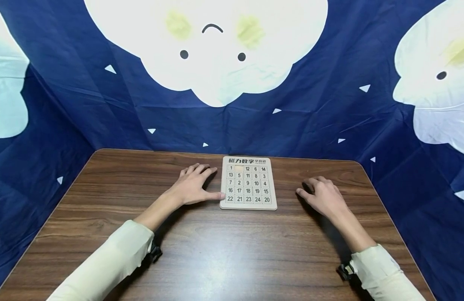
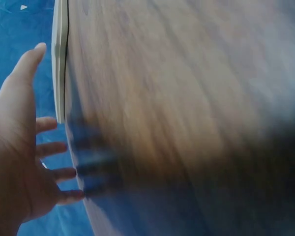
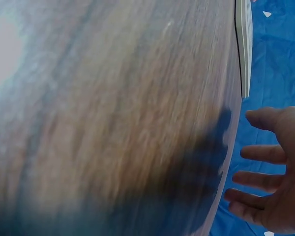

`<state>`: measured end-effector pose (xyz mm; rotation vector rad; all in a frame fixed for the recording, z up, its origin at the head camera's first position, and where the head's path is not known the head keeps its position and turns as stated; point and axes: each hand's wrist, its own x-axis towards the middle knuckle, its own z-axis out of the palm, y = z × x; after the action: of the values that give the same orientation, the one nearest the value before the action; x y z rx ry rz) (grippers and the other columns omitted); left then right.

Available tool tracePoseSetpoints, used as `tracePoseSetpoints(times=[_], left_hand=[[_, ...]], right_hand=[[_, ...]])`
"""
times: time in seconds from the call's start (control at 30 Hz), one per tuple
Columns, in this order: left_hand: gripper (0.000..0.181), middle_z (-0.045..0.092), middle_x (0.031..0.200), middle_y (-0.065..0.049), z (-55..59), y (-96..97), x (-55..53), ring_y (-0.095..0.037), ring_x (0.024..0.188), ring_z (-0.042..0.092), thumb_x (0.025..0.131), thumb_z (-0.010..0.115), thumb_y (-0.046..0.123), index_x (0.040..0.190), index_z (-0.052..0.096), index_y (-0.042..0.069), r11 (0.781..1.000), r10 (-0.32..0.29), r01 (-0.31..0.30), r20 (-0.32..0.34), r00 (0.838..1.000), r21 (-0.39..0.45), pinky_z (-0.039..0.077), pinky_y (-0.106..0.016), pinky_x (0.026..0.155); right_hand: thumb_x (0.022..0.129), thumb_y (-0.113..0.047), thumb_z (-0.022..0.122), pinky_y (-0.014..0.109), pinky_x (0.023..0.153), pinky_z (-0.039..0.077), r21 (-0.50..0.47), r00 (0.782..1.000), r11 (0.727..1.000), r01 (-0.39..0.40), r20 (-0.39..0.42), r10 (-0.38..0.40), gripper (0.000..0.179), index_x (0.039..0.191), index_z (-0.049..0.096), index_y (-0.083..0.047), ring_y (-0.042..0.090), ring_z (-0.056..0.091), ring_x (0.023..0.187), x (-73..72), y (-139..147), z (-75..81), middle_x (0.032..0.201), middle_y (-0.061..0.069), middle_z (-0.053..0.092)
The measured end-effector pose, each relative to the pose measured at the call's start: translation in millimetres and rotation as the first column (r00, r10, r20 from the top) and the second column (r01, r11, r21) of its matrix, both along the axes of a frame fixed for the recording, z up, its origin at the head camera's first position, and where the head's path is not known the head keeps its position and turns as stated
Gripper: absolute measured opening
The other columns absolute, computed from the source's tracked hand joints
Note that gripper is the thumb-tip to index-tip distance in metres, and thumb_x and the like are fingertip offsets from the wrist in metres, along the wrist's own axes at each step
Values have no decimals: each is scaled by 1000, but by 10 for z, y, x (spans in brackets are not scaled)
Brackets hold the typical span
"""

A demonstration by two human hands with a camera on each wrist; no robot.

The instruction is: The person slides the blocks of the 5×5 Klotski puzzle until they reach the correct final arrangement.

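A pale sliding number puzzle (image 1: 248,184) lies flat toward the back middle of the table, its numbered tiles facing up. One gap shows in its top row, between tiles 1 and 12. My left hand (image 1: 194,184) is at the puzzle's left side, fingers spread and thumb tip right at the lower left edge. In the left wrist view the thumb and fingers of the left hand (image 2: 27,142) are stretched out beside the board's edge. To the right of the puzzle, apart from it, my right hand (image 1: 323,195) hovers low with relaxed fingers and holds nothing.
The brown wooden table (image 1: 216,251) has rounded back corners and a bright glare at the front. A dark blue cloth (image 1: 247,133) with white clouds and small triangles hangs behind and at both sides. Both wrists wear black straps under pale sleeves.
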<state>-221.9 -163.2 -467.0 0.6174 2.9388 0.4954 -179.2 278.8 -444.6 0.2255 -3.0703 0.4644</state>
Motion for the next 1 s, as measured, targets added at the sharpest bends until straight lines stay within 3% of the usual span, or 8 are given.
tracePoseSetpoints(times=[0.3,0.7,1.0], left_hand=[[113,49,177,-9,0,65,11,-59,170,26,79,72,97,174,44,42,1000,-10,10,38,999,-10,15,-90,130],[109,50,176,-11,-2,106,-18,-58,168,32,79,68,100,172,44,49,995,-40,40,0,999,-93,26,-87,128],[111,52,173,-11,60,130,-20,-59,164,36,75,74,98,170,48,48,995,-22,25,27,999,-100,30,-89,125]], right_hand=[[108,-41,74,76,117,48,-6,1000,1000,-12,11,12,57,144,72,4,64,61,138,-11,-74,2,148,34,68],[108,-41,75,77,118,46,-40,999,999,-37,26,38,55,144,73,1,62,61,141,0,-210,12,149,31,69],[108,-39,75,76,119,47,-80,996,993,-88,19,90,54,149,72,-5,60,62,140,8,-433,13,149,26,70]])
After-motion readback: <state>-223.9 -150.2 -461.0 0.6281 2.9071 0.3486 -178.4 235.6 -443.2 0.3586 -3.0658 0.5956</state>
